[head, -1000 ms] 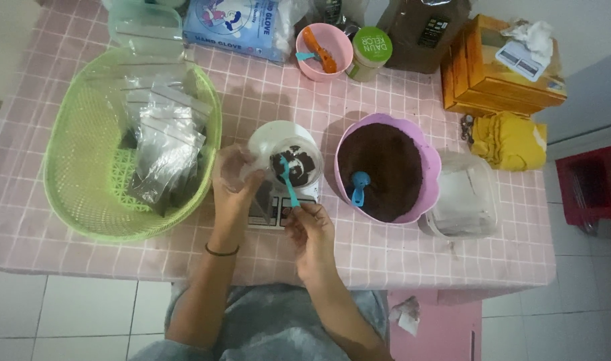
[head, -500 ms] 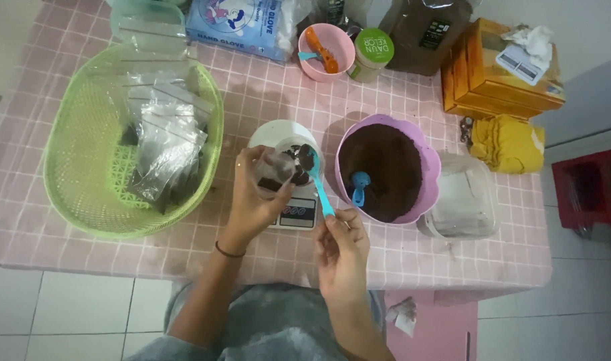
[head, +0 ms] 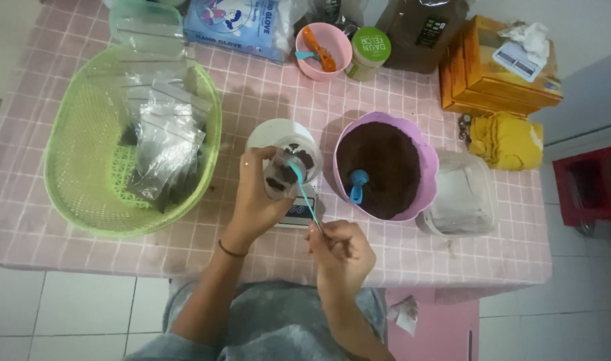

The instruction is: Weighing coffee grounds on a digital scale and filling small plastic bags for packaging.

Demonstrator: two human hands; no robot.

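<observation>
At frame centre, over a white cup [head: 282, 137] on the pink-checked desk [head: 265, 93], the left hand [head: 260, 197] curls shut around a small clear pouch [head: 280, 175], seemingly light, limp and best held near its mouth, while the right hand [head: 342, 251] pinches a thin teal spoon [head: 303, 190] dipping into it.
</observation>
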